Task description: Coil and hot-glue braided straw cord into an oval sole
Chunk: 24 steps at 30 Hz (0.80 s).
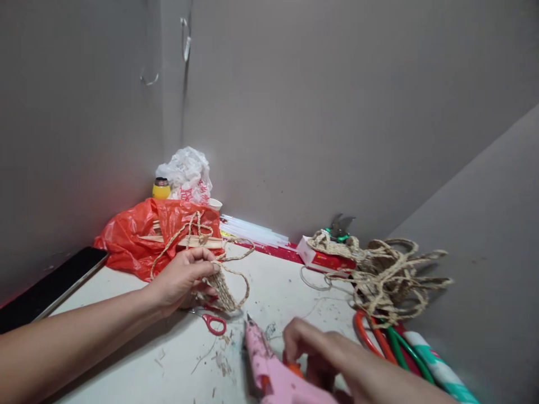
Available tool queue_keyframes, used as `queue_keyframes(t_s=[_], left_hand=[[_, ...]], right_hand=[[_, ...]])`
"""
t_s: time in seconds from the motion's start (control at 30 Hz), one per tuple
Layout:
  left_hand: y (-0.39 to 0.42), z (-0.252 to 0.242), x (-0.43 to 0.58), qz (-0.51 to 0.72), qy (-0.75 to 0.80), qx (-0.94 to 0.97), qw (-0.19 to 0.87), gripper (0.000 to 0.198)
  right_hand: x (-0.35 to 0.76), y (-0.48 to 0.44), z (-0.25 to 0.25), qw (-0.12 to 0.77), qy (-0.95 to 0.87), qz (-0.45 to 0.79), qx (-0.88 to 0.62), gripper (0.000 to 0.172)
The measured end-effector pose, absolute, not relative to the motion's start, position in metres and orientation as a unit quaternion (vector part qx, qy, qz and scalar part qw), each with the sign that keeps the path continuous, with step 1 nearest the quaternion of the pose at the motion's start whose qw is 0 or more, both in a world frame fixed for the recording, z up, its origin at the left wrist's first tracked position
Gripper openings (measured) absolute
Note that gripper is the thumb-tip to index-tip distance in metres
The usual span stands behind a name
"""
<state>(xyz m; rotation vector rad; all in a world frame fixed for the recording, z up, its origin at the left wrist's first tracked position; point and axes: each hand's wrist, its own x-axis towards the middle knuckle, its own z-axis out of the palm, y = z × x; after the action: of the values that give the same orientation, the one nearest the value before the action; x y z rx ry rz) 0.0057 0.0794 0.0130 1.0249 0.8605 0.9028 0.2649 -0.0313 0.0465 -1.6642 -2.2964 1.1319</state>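
Note:
My left hand (187, 280) is closed on a coiled piece of braided straw cord (225, 294), pinched between thumb and fingers. A loose length of the cord loops up behind the hand and over to its right. My right hand (324, 353) has its fingers curled at the orange trigger of a pink hot glue gun (275, 373), low in the view. The gun's nozzle points up and left, apart from the cord. Its rear end is cut off by the frame. Beneath my left hand lie red-handled scissors (214, 324), their blades partly hidden.
A red plastic bag (130, 241) with wooden sticks and a phone (54, 286) lie at left. Clear glue sticks (252, 230) lie along the back wall. To the right are a tangled cord heap (391, 275), a small red-and-white box (324, 259) and large orange and green handles.

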Motion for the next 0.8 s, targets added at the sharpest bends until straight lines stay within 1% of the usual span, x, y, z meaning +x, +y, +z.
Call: queue_keyframes(t_s=[0.03, 0.1, 0.13, 0.17, 0.2, 0.23, 0.27, 0.37, 0.4, 0.47, 0.53, 0.57, 0.67, 0.8], left_hand=[[0.079, 0.013, 0.006, 0.406, 0.383, 0.459, 0.692, 0.025], [0.079, 0.011, 0.006, 0.406, 0.379, 0.458, 0.694, 0.024], [0.079, 0.011, 0.006, 0.405, 0.377, 0.458, 0.695, 0.023], [0.079, 0.010, 0.006, 0.404, 0.375, 0.458, 0.697, 0.022], [0.079, 0.010, 0.006, 0.403, 0.374, 0.458, 0.698, 0.022], [0.079, 0.009, 0.006, 0.402, 0.372, 0.458, 0.700, 0.021], [0.079, 0.009, 0.006, 0.400, 0.370, 0.458, 0.702, 0.020], [0.078, 0.010, 0.005, 0.396, 0.364, 0.461, 0.706, 0.017], [0.078, 0.010, 0.005, 0.394, 0.361, 0.463, 0.707, 0.015], [0.077, 0.009, 0.004, 0.393, 0.354, 0.467, 0.709, 0.012], [0.076, 0.006, 0.005, 0.390, 0.348, 0.471, 0.711, 0.010], [0.075, 0.005, 0.005, 0.388, 0.347, 0.473, 0.711, 0.009], [0.073, 0.001, 0.007, 0.369, 0.357, 0.479, 0.712, 0.010], [0.071, -0.001, 0.010, 0.346, 0.364, 0.477, 0.722, 0.012]], right_hand=[[0.276, -0.026, 0.044, 0.095, -0.736, 0.408, -0.531, 0.024], [0.291, -0.015, 0.035, 0.230, -0.666, 0.529, -0.473, 0.035], [0.294, -0.010, 0.030, 0.302, -0.621, 0.571, -0.444, 0.040], [0.295, -0.007, 0.026, 0.348, -0.599, 0.594, -0.410, 0.049], [0.292, -0.005, 0.023, 0.371, -0.586, 0.603, -0.394, 0.055], [0.288, -0.004, 0.021, 0.380, -0.582, 0.602, -0.393, 0.058], [0.281, -0.004, 0.021, 0.367, -0.588, 0.596, -0.405, 0.058], [0.262, -0.006, 0.024, 0.302, -0.620, 0.555, -0.464, 0.048], [0.258, -0.007, 0.024, 0.290, -0.627, 0.543, -0.478, 0.049], [0.254, -0.009, 0.025, 0.288, -0.612, 0.535, -0.506, 0.056], [0.254, -0.010, 0.023, 0.305, -0.582, 0.539, -0.528, 0.065], [0.255, -0.010, 0.021, 0.314, -0.571, 0.538, -0.535, 0.067], [0.257, -0.010, 0.014, 0.327, -0.566, 0.533, -0.537, 0.060], [0.256, -0.007, 0.011, 0.292, -0.589, 0.516, -0.549, 0.047]])
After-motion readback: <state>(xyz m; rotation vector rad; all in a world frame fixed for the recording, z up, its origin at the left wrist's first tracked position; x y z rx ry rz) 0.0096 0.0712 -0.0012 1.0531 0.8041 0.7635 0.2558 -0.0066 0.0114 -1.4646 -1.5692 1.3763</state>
